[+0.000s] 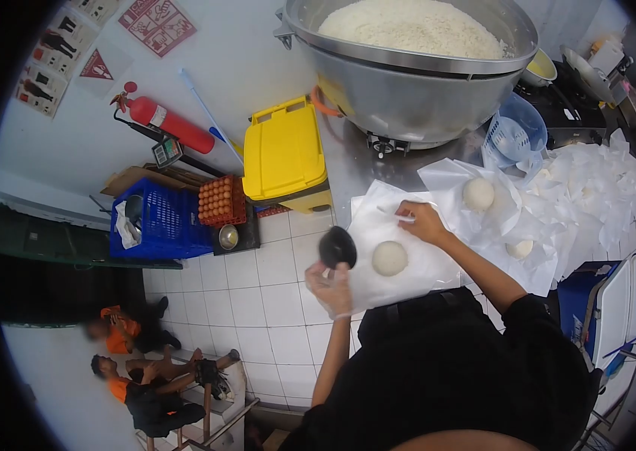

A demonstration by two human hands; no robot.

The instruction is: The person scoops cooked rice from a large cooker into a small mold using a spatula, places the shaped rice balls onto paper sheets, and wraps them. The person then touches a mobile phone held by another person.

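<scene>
My left hand (330, 292), in a clear plastic glove, grips a small black bowl (337, 248) by its edge, beside the sheets and over the floor. A round mound of white rice (390, 258) sits on the white wrapping paper (367, 289) between my hands. My bare right hand (421, 223) is at the far part of this paper, its fingers closed on what looks like the paper's edge. Beyond it, a second rice mound (478, 194) rests on another sheet, and a third mound (519, 248) is partly covered by paper.
A large metal rice cooker (415, 98) full of rice stands on the steel table. Near it are a blue plastic basket (517, 128) and many crumpled paper sheets (596, 180). A yellow bin (284, 154), egg trays (221, 201) and a blue crate (156, 222) stand left. Two people sit lower left.
</scene>
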